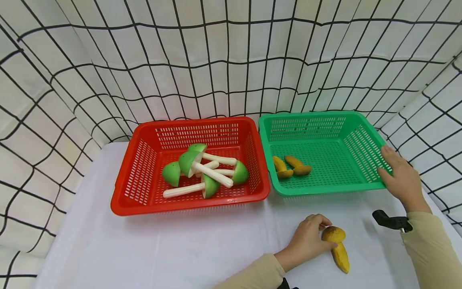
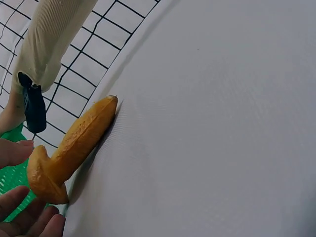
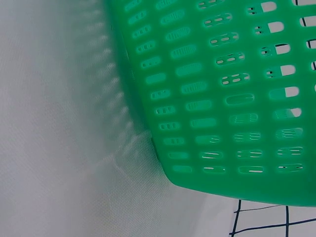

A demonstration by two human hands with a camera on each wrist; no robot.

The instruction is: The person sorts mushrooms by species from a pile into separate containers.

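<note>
A yellow toy mushroom point(image 1: 341, 257) with a brown-topped cap lies on the white table in front of the green basket. My left hand point(image 1: 306, 239) is right at its cap, thumb on one side and fingers on the other. The left wrist view has the mushroom point(image 2: 81, 140) lying between thumb and loosely spread fingers point(image 2: 15, 200), with a slight gap by the cap. At the right end of the green basket point(image 1: 325, 190), my right hand point(image 1: 402, 178) holds the rim, thumb over the inner side. Only the basket's slotted wall point(image 3: 197, 113) fills the right wrist view; that hand is out of it.
Two smaller yellow-brown mushrooms point(image 1: 297, 165) lie in the green basket's left part. A red basket point(image 1: 189, 206) beside it holds several green-capped mushrooms point(image 1: 189, 162) with white stems. White cloth with a black grid point(image 1: 238, 48) closes off the back and sides.
</note>
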